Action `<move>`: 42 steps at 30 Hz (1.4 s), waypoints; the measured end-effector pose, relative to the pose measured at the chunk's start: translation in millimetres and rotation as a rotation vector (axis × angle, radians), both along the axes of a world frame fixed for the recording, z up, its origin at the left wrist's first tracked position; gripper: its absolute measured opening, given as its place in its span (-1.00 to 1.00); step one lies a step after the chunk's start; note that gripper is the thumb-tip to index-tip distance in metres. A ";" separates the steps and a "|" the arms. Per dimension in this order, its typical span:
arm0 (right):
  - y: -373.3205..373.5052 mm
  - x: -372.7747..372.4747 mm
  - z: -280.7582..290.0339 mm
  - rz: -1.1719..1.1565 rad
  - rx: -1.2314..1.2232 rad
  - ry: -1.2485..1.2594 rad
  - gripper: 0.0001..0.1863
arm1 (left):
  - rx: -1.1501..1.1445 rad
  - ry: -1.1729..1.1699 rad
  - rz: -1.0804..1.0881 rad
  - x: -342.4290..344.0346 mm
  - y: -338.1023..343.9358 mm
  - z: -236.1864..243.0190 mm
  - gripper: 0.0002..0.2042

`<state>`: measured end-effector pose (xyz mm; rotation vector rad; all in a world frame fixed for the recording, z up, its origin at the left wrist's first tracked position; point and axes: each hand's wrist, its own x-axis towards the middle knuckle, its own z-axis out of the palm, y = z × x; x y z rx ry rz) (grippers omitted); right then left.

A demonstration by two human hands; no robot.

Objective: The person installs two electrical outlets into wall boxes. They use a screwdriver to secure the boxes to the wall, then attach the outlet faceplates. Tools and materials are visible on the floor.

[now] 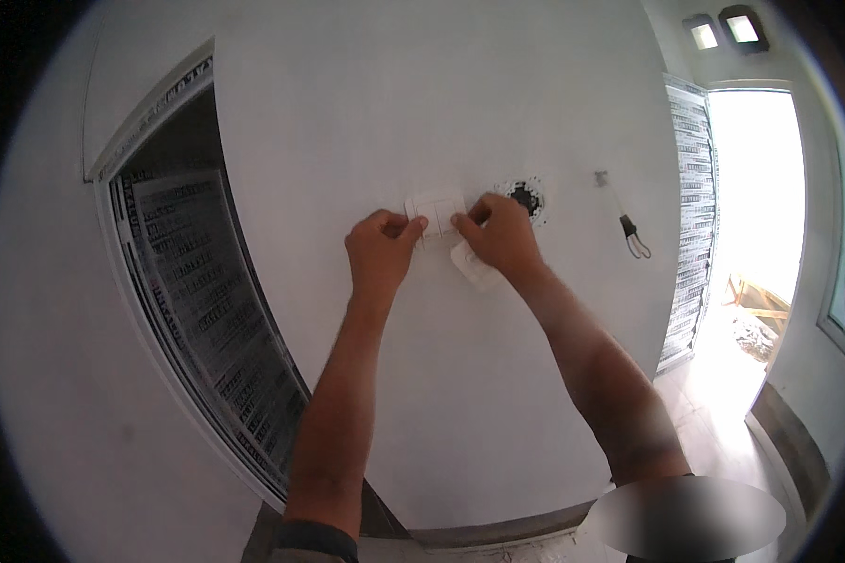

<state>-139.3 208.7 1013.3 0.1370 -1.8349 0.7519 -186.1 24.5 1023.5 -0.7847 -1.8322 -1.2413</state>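
Against the pale wall [422, 375], a white rectangular wall switch plate [438, 216] sits at chest height between my two hands. My left hand [382, 246] grips its left edge, thumb pressed on the front and fingers curled. On the other side, my right hand [503, 235] pinches the right edge the same way. A second white plate [475, 269] hangs tilted just below my right hand, partly behind it; what holds it up is hidden. Right of my right hand, a dark rough-edged hole [524, 198] opens in the wall.
Farther right, a cable with a dark sleeve [628, 226] and looped end hangs from the wall. A door frame with a film-wrapped door [192, 281] stands at the left. At the right are another wrapped door [690, 216] and a bright doorway [756, 235].
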 end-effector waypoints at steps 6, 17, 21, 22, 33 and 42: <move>15.2 52.5 -102.3 0.084 -0.046 -0.160 -0.64 | -0.067 0.505 0.144 -21.6 -0.4 -41.5 -0.69; 62.0 203.0 -508.1 -0.045 -0.762 -0.902 -0.60 | -0.404 0.593 0.577 -0.6 26.3 -50.5 -0.40; 57.5 272.3 -588.2 -0.120 -0.991 -1.050 -0.70 | -0.452 0.552 0.614 11.2 27.7 -55.2 -0.36; 62.7 285.3 -622.0 -0.168 -0.962 -1.119 -0.70 | -0.446 0.550 0.605 14.2 30.1 -58.2 -0.35; 58.1 363.2 -669.0 -0.207 -0.897 -0.981 -0.59 | -0.623 0.397 0.699 11.1 46.2 -102.1 -0.12; 69.8 362.9 -606.3 -0.055 -0.718 -0.889 -0.70 | -0.507 0.438 0.700 20.5 52.3 -60.7 -0.22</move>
